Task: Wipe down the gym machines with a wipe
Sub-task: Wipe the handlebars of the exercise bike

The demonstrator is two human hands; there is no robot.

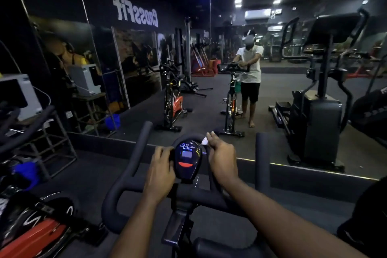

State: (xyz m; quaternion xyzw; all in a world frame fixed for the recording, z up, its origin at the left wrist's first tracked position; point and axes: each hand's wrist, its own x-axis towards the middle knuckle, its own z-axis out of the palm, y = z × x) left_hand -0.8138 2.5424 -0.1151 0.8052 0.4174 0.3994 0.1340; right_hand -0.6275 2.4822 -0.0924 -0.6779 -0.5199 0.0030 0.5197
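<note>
Foremost, item 1: spin-bike handlebar (125, 176), matte black padded tube, curved horns L & R w/ a rounded loop at centre. Item 2: console (187, 158), glossy black oval shell, small grey LCD window, red crescent-shaped button below; sits inside the loop. Item 3: wipe (204, 141), white, crumpled, only a corner showing at the right hand's fingertips, on the loop's upper right, just beside the console. Left hand (160, 170): palm down, fingers curled round the loop at the console's left edge, forearm straight in from below. Right hand (222, 157): knuckles up, fingers clamped on wipe and bar together, forearm angled in from lower right. Misc.: wall mirror (209, 90) ahead; dark matte floor (83, 174); 2nd bike (31, 234), red/black, at left.
</note>
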